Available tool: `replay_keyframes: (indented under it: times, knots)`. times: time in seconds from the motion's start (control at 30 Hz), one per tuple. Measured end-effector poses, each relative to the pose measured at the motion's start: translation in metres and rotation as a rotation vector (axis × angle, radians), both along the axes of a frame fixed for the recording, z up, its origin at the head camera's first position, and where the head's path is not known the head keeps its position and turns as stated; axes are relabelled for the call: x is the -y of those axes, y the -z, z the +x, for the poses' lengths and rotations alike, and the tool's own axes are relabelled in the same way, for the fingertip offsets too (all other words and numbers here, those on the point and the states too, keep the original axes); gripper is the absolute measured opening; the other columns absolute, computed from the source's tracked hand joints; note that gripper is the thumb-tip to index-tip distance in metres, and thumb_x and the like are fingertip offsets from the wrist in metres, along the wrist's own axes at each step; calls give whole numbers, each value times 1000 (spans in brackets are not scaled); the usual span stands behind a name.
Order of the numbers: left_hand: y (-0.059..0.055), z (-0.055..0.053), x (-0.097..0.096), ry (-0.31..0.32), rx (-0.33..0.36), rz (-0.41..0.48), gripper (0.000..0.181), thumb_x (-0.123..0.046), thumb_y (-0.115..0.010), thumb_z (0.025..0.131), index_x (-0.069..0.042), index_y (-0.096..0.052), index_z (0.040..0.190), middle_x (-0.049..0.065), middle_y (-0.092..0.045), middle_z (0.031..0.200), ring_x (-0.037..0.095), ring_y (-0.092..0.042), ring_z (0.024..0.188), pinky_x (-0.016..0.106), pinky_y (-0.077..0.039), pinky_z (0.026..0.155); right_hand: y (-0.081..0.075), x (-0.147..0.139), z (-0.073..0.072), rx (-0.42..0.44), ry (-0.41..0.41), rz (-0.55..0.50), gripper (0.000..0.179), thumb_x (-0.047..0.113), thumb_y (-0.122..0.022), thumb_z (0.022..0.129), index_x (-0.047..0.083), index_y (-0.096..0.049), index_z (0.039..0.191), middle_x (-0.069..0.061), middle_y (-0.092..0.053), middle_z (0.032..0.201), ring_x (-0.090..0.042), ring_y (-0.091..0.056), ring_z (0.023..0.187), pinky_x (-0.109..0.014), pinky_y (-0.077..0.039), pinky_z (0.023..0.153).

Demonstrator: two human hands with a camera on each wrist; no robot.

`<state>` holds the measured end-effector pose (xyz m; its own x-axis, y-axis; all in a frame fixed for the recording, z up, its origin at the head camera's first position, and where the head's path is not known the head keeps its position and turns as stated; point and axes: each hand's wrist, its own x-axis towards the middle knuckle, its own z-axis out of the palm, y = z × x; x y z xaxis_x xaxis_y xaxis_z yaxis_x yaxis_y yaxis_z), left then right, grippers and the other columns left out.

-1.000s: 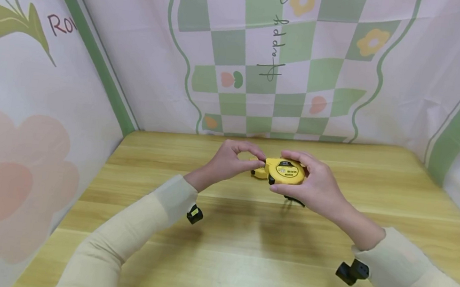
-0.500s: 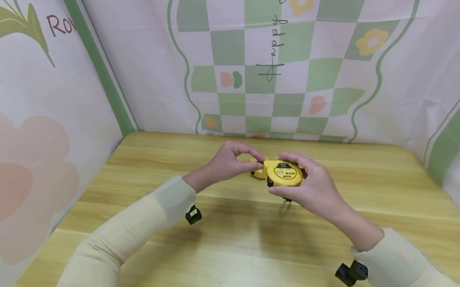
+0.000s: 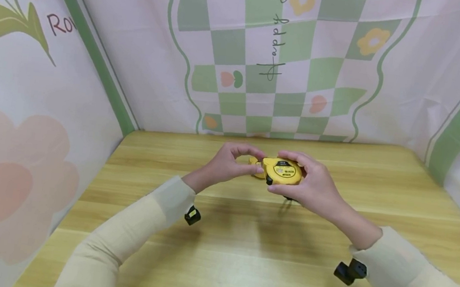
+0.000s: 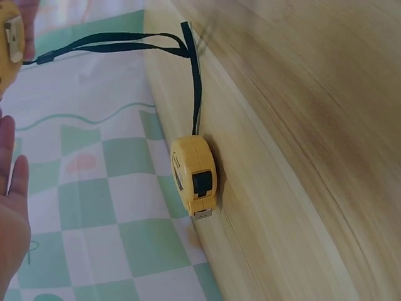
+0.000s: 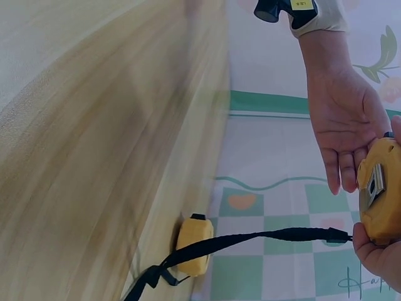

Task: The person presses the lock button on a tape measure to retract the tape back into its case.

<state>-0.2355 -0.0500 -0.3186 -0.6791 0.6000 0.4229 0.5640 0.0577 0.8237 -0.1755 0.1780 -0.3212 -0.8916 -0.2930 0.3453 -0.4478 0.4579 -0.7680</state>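
Observation:
My right hand [image 3: 315,184] grips a yellow tape measure [image 3: 284,172] with a black button, raised above the table. The thumb and index fingertip of my left hand [image 3: 227,164] are at the front end of its case, slightly apart; whether they pinch anything is not clear. In the right wrist view the other left fingers [image 5: 343,166] extend straight. A black strap [image 5: 276,235] runs from the held case. Behind the hands, a second yellow tape measure [image 4: 194,172] stands on the table, partly hidden in the head view. A black strap [image 4: 196,94] lies beside it.
A wooden table [image 3: 224,266] lies under both hands. Printed cloth [image 3: 243,60] with green checks rises along its far edge, and more cloth flanks it. Small black cameras hang at the left wrist [image 3: 193,215] and the right wrist [image 3: 350,272].
The tips of my left thumb and index finger have moved farther apart at the case's front end. The held tape measure has shifted slightly left with my right hand.

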Motion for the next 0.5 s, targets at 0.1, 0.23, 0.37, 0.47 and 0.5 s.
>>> replay_keyframes:
  times: [0.1,0.23,0.37,0.47,0.5]
  knots:
    - [9,-7,0,14,-1,0,31,-2,-78,81,2,-69,110,4,-71,105,13,-62,105,35,-38,105,0,1,0,0,-5,-2,76,30,-88,71,4,-53,134,-7,-56,127,-22,-59,99,-17,-52,77]
    - [18,-15,1,34,-23,-20,38,-7,-81,79,-3,-68,115,1,-69,106,14,-61,105,38,-42,103,1,2,-1,-5,-10,-3,77,29,-89,71,4,-53,135,-8,-55,129,-22,-59,100,-17,-52,78]
    - [19,-14,2,36,-50,-58,45,-11,-83,78,-6,-66,119,-1,-68,109,12,-60,106,36,-42,102,3,2,-2,-9,-12,2,78,29,-88,71,3,-52,135,-8,-54,132,-23,-58,103,-17,-52,79]
    - [19,-14,3,27,-56,-89,48,-13,-85,76,-7,-66,121,-3,-68,111,11,-60,106,33,-41,102,5,3,-3,-13,-11,8,79,29,-88,71,3,-52,136,-8,-54,133,-23,-58,105,-17,-51,80]
    - [19,-14,3,26,-57,-97,49,-14,-85,76,-7,-65,121,-3,-68,112,11,-59,106,34,-41,102,5,3,-3,-13,-10,7,79,29,-89,71,3,-52,136,-9,-54,133,-23,-58,105,-17,-51,80]
